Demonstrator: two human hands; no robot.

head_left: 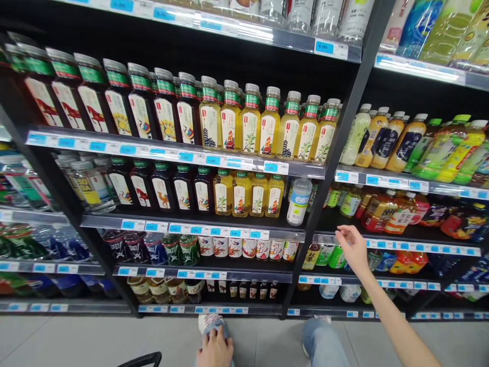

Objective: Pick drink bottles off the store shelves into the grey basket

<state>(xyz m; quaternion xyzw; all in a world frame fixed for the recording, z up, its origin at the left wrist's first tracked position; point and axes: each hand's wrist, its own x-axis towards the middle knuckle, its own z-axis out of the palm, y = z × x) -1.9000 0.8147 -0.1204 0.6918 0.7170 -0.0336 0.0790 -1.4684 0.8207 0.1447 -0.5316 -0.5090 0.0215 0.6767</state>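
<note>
My right hand (352, 246) is held out in front of the right-hand shelf bay, fingers loosely bent and slightly apart, with nothing visible in them. It is close to the price-tag rail of a middle shelf. To its left stands a clear bottle with a blue and white label (299, 202), upright at the end of a row and apart from the hand. My left hand (216, 348) lies over my jeans-clad left leg at the bottom, fingers spread and holding nothing visible.
Dark tea bottles (141, 104) and yellow tea bottles (250, 118) line the upper shelf (175, 153). A black upright (346, 102) divides the bays. Juice bottles (405, 142) stand at right. A black curved handle (143, 360) rises from the grey tiled floor (76, 339).
</note>
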